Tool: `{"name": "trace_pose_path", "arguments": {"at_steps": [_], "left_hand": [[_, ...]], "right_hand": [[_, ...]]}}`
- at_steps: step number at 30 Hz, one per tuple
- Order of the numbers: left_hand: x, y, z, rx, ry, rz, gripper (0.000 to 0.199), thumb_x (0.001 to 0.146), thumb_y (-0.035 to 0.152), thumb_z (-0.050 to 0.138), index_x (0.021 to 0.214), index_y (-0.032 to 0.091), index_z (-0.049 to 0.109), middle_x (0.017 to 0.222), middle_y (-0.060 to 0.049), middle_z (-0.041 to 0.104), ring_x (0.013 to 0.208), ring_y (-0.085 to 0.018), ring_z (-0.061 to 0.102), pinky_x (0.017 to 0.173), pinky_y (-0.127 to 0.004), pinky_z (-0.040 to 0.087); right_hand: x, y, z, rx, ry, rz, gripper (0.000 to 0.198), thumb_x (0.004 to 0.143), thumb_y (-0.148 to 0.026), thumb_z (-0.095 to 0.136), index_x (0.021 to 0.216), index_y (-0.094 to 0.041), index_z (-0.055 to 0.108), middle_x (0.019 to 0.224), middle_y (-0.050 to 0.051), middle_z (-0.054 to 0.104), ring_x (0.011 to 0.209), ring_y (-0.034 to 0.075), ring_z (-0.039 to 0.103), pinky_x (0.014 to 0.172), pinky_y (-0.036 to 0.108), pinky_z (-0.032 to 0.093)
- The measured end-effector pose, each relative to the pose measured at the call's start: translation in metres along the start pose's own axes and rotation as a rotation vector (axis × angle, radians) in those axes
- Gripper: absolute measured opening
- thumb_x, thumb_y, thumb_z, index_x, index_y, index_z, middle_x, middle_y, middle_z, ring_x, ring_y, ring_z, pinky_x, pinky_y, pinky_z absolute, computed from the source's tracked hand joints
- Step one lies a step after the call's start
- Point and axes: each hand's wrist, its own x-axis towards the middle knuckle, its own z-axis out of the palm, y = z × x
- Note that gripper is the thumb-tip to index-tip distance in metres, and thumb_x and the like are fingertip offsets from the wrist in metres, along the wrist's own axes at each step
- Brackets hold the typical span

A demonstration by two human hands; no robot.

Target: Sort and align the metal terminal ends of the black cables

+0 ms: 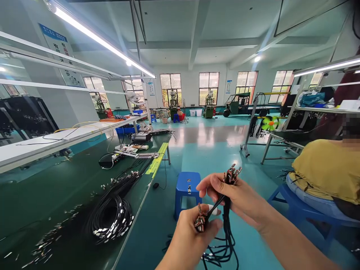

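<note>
One long green workbench (70, 195) runs left of our grip, carrying one coiled cable bundle (111, 219). One blue stool (187, 187) stands beyond our hands. Our right hand (239, 198) pinches one bundle of black cables (226, 232) below its upper connector cluster; our left hand (188, 236) clamps the second cluster lower.

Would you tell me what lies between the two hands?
In the head view, black cables run from the left hand up to the right hand.
</note>
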Motion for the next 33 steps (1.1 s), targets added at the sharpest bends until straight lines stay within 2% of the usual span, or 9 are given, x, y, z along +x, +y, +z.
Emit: {"name": "trace_pose_path", "arguments": {"at_steps": [4,8,14,19,22,25,28,30,33], "left_hand": [[0.003,0.000,0.006,-0.106,-0.065,-0.010,0.033,0.080,0.042,0.063,0.064,0.016,0.050,0.057,0.007,0.024,0.056,-0.009,0.018,0.052,-0.028,0.014],[0.003,-0.001,0.007,-0.213,-0.076,-0.006,0.043,0.074,0.039,0.070,0.053,0.018,0.039,0.053,0.008,0.018,0.053,-0.008,0.013,0.051,-0.029,0.010],[0.001,-0.013,0.013,-0.326,0.034,-0.065,0.029,0.062,0.035,0.079,0.060,0.015,0.058,0.052,0.007,0.024,0.053,-0.008,0.017,0.051,-0.027,0.012],[-0.002,-0.018,0.012,-0.271,0.158,-0.107,0.036,0.057,0.041,0.082,0.066,0.012,0.063,0.058,0.003,0.041,0.058,-0.010,0.031,0.055,-0.026,0.021],[-0.004,-0.015,0.008,-0.255,0.065,-0.076,0.039,0.060,0.047,0.080,0.069,0.012,0.064,0.053,0.006,0.032,0.053,-0.009,0.024,0.051,-0.027,0.016],[-0.005,-0.010,0.005,-0.284,-0.055,-0.058,0.038,0.061,0.047,0.079,0.062,0.014,0.061,0.048,0.008,0.022,0.050,-0.007,0.015,0.050,-0.029,0.011],[-0.004,-0.008,0.003,-0.339,-0.076,-0.035,0.043,0.060,0.045,0.081,0.053,0.016,0.050,0.048,0.008,0.024,0.050,-0.007,0.017,0.050,-0.028,0.012],[-0.003,-0.009,0.003,-0.380,-0.059,0.017,0.042,0.062,0.042,0.080,0.054,0.016,0.048,0.052,0.007,0.029,0.053,-0.008,0.022,0.051,-0.026,0.016],[-0.002,-0.011,0.003,-0.367,-0.024,0.066,0.036,0.064,0.046,0.078,0.060,0.015,0.059,0.061,0.003,0.043,0.060,-0.011,0.036,0.057,-0.025,0.027]], "right_hand": [[0.001,-0.005,0.002,0.100,-0.038,-0.075,0.036,0.092,-0.047,0.049,0.083,-0.018,0.070,0.081,0.004,0.057,0.063,0.012,0.037,0.055,0.028,0.023],[0.003,-0.003,0.002,0.185,-0.078,-0.123,0.036,0.093,-0.042,0.048,0.080,-0.017,0.070,0.082,0.004,0.054,0.062,0.012,0.038,0.056,0.029,0.022],[0.001,0.004,0.007,0.230,-0.072,-0.134,0.036,0.094,-0.038,0.046,0.077,-0.016,0.068,0.079,0.004,0.056,0.064,0.013,0.041,0.059,0.029,0.026],[-0.001,0.005,0.016,0.236,0.010,-0.164,0.035,0.094,-0.039,0.047,0.077,-0.017,0.068,0.075,0.004,0.062,0.066,0.014,0.043,0.062,0.029,0.031],[-0.001,0.006,0.023,0.249,0.025,-0.167,0.034,0.092,-0.043,0.050,0.078,-0.017,0.068,0.073,0.004,0.064,0.065,0.014,0.043,0.062,0.027,0.033],[-0.001,0.007,0.027,0.284,0.020,-0.166,0.034,0.091,-0.043,0.052,0.077,-0.018,0.069,0.073,0.003,0.065,0.068,0.014,0.048,0.066,0.027,0.038],[0.000,0.006,0.028,0.315,-0.020,-0.164,0.034,0.092,-0.040,0.051,0.076,-0.017,0.069,0.075,0.004,0.067,0.074,0.016,0.057,0.072,0.028,0.044],[0.001,0.002,0.029,0.313,-0.054,-0.156,0.035,0.094,-0.040,0.047,0.078,-0.016,0.067,0.070,0.005,0.068,0.069,0.017,0.062,0.068,0.029,0.047],[0.001,-0.004,0.031,0.308,-0.123,-0.129,0.038,0.096,-0.042,0.042,0.081,-0.016,0.065,0.054,0.002,0.065,0.046,0.013,0.059,0.048,0.024,0.042]]}}
